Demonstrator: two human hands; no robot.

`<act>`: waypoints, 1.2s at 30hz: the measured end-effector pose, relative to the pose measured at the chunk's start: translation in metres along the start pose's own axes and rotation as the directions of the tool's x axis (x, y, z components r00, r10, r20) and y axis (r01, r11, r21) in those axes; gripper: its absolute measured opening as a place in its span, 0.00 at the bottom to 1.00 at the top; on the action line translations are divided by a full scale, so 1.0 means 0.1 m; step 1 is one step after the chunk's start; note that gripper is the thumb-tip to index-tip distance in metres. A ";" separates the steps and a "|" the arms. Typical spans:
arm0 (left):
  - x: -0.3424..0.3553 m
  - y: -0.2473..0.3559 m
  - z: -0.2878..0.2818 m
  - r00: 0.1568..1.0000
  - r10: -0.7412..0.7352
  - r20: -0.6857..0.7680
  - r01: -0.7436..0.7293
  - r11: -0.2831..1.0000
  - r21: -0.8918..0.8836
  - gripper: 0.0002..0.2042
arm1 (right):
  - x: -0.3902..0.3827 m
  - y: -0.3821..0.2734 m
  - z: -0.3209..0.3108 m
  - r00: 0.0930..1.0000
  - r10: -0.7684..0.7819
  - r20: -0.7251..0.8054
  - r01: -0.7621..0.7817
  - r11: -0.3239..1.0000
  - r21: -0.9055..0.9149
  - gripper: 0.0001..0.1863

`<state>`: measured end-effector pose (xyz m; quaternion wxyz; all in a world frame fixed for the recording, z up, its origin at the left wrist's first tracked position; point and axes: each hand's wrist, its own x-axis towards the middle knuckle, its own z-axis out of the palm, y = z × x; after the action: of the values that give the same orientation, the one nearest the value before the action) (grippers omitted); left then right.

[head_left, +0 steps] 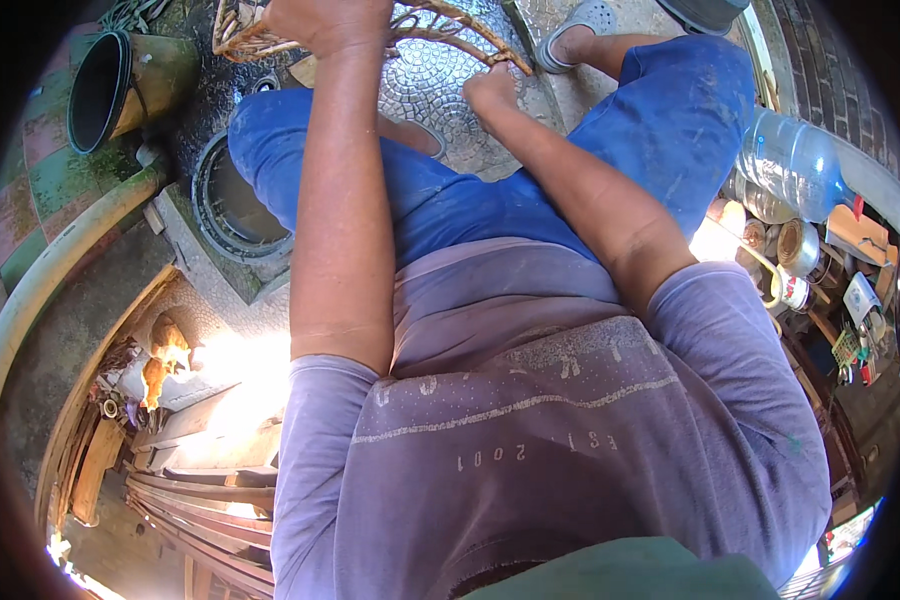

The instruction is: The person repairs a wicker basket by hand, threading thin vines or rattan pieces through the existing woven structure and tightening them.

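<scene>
At the top edge of the head view is a brown rattan frame (pixel 457 45) with curved canes and a woven part on its left. My left hand (pixel 332 22) lies over the woven part; its fingers are largely cut off by the picture's edge, so its grip cannot be made out. My right hand (pixel 490 95) is closed at the frame's lower right end, its fingertips pressed against the cane. Both forearms reach forward between my bent knees in blue trousers (pixel 670 130). Under the frame lies patterned, wet-looking paving (pixel 430 85).
A dark-mouthed bucket (pixel 155 88) lies tipped at the left, above a thick pipe (pixel 70 245). Near my left knee sits a round basin (pixel 232 215) of murky water. Clear plastic bottles (pixel 790 165) and assorted cans (pixel 798 247) crowd the right; stacked wood (pixel 205 510) stands lower left.
</scene>
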<state>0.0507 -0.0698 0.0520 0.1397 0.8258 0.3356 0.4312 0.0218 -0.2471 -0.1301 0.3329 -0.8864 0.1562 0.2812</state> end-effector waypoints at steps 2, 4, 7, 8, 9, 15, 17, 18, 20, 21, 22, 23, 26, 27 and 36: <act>0.07 -0.01 -0.03 0.988 -0.117 0.098 0.126 0.988 -0.089 0.21 | -0.04 -0.02 -0.05 0.999 -0.010 0.033 0.013 0.997 -0.082 0.46; 0.15 0.03 -0.05 0.955 -0.212 0.210 0.230 0.971 -0.069 0.22 | 0.04 0.04 -0.12 0.999 -0.018 0.050 0.025 0.989 -0.144 0.45; 0.14 -0.04 -0.09 0.988 -0.133 0.083 0.140 0.987 -0.084 0.23 | 0.31 0.21 -0.18 0.980 -0.135 0.147 0.156 0.978 -0.139 0.46; 0.14 -0.05 -0.10 0.986 -0.140 0.090 0.147 0.986 -0.078 0.23 | 0.28 0.20 -0.15 0.985 -0.111 0.130 0.132 0.979 -0.159 0.44; 0.14 -0.06 -0.12 0.984 -0.152 0.096 0.159 0.985 -0.068 0.23 | 0.13 0.10 -0.09 0.990 -0.098 0.100 0.111 0.985 -0.132 0.43; 0.15 -0.01 -0.10 0.977 -0.142 0.160 0.161 0.980 -0.115 0.24 | 0.19 0.26 -0.02 0.989 -0.146 0.032 0.148 0.987 -0.068 0.45; 0.13 -0.03 -0.08 0.979 -0.147 0.139 0.159 0.984 -0.079 0.25 | 0.34 0.28 -0.19 0.979 -0.087 0.187 0.113 0.985 -0.131 0.46; 0.13 -0.04 -0.08 0.980 -0.155 0.124 0.163 0.985 -0.052 0.25 | 0.39 0.27 -0.24 0.964 -0.053 0.259 0.099 0.981 -0.166 0.46; 0.11 -0.06 -0.06 0.976 -0.181 0.122 0.182 0.983 -0.002 0.25 | 0.09 0.10 -0.15 0.993 -0.082 0.082 0.094 0.983 -0.159 0.41; 0.11 -0.06 -0.08 0.971 -0.193 0.141 0.192 0.981 0.020 0.26 | -0.05 0.05 -0.07 0.996 -0.090 -0.004 0.089 0.984 -0.154 0.39; 0.13 -0.05 -0.08 0.967 -0.200 0.157 0.196 0.980 0.038 0.26 | -0.05 0.06 -0.02 0.995 -0.094 -0.034 0.086 0.981 -0.175 0.37; 0.15 -0.03 -0.08 0.964 -0.202 0.172 0.206 0.978 -0.008 0.26 | 0.07 0.16 -0.02 0.995 -0.096 0.012 0.097 0.977 -0.189 0.39; 0.19 -0.04 -0.08 0.959 -0.201 0.199 0.222 0.971 -0.088 0.26 | 0.44 0.37 -0.23 0.981 -0.086 0.175 0.120 0.974 -0.194 0.44; 0.20 -0.05 -0.07 0.960 -0.200 0.195 0.219 0.972 -0.080 0.26 | 0.52 0.39 -0.29 0.967 -0.075 0.242 0.120 0.977 -0.177 0.45; 0.27 -0.11 -0.10 0.975 -0.179 0.128 0.180 0.984 0.004 0.27 | 0.20 0.16 -0.23 0.983 -0.156 0.097 0.181 0.918 -0.353 0.32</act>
<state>0.0490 -0.0436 0.0688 0.2024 0.8176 0.3976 0.3641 0.0400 -0.2760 -0.1359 0.1927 -0.9326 0.0138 0.3049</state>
